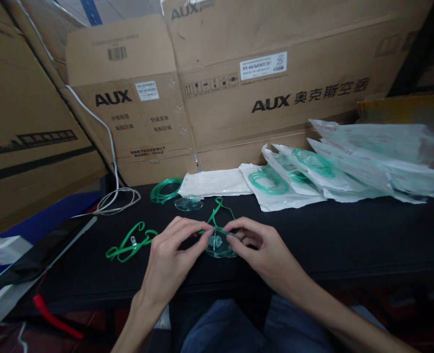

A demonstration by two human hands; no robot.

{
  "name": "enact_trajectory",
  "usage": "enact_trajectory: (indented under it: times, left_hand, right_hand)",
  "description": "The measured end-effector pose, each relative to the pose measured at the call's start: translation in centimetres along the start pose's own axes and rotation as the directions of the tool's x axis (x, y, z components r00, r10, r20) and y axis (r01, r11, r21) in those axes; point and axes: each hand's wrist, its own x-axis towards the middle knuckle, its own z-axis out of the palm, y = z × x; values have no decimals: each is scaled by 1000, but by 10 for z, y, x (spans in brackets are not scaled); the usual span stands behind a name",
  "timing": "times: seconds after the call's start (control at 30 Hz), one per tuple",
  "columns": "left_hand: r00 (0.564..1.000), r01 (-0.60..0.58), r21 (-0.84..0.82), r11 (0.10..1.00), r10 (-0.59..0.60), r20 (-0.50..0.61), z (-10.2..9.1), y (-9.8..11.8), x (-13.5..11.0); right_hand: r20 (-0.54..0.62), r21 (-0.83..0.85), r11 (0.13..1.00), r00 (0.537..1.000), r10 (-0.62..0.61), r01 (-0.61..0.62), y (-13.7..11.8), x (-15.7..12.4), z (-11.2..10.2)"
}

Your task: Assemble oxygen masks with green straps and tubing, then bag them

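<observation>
A clear green-tinted oxygen mask [220, 246] lies at the front of the black table between my two hands. My left hand [178, 245] pinches its upper left edge with thumb and forefinger. From the other side, my right hand [255, 240] pinches the upper right edge. A green elastic strap [216, 212] loops up behind the mask; where it joins the mask is partly covered by my fingers. Left of my left hand lies a tangled green strap [128, 247] with a small metal clip. Another clear mask [189, 203] rests behind my hands.
Coiled green tubing [165, 190] and a flat white packet [215, 182] lie at the back. Several packaged kits [271, 189] fan out to the right. Large cardboard boxes [220, 117] stand behind the black table [330, 235]. A white cable [114, 166] hangs at the left.
</observation>
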Motion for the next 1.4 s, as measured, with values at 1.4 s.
enact_trajectory:
  times: [1.4]
  left_hand:
    - [988,112,-52,992,-106,112,-1,-8,-3]
  right_hand:
    - [10,-265,842,875,-485,470,-3,-8,3]
